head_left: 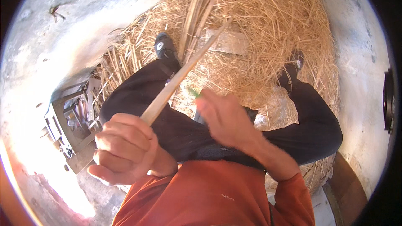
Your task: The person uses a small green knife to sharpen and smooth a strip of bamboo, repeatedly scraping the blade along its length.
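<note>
My left hand (123,148) is wrapped in a fist around the near end of a long, pale strip of wood or bamboo (178,77). The strip slants away to the upper right, and its far end narrows over the straw. My right hand (228,117), slightly blurred, is closed to the right of the strip and apart from it. A small green piece (193,92) sticks out from its curled fingers. What kind of thing that is, and the rest of it, stay hidden by the hand.
Between and beyond my spread legs lies a thick heap of straw-like shavings (276,16). Long wooden strips (193,14) lean at the far side, near a pale block (228,42). At left stands a wooden frame (69,119) with clutter; whitish walls (354,54) rise on both sides.
</note>
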The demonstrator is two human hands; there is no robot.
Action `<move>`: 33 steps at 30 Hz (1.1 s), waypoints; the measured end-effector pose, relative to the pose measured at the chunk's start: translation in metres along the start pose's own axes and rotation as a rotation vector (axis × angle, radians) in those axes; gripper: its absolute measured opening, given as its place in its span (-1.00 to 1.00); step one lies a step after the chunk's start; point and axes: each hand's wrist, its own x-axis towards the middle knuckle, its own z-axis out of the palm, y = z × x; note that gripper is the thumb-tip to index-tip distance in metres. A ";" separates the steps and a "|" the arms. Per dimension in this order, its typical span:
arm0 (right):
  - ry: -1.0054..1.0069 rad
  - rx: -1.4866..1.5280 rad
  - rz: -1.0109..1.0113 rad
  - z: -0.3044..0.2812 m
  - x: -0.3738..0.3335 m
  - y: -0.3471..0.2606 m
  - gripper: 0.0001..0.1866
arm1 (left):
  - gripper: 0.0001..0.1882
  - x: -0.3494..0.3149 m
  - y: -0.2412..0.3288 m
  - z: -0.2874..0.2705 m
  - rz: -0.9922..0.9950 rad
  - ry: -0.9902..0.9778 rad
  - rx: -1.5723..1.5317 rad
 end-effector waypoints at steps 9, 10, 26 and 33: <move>0.092 -0.182 -0.049 0.034 -0.003 0.001 -0.68 | -0.43 0.004 0.003 -0.017 -0.017 -0.151 -0.048; 0.099 -0.217 -0.069 0.038 0.002 0.005 -0.69 | -0.44 0.006 0.003 -0.022 -0.018 -0.156 -0.051; 0.272 -0.260 -0.039 0.030 0.028 0.075 -0.51 | -0.41 0.008 -0.003 -0.016 -0.042 -0.220 -0.109; 0.327 -0.573 0.191 0.003 0.050 0.133 -0.48 | -0.41 0.006 0.001 -0.020 -0.052 -0.101 -0.117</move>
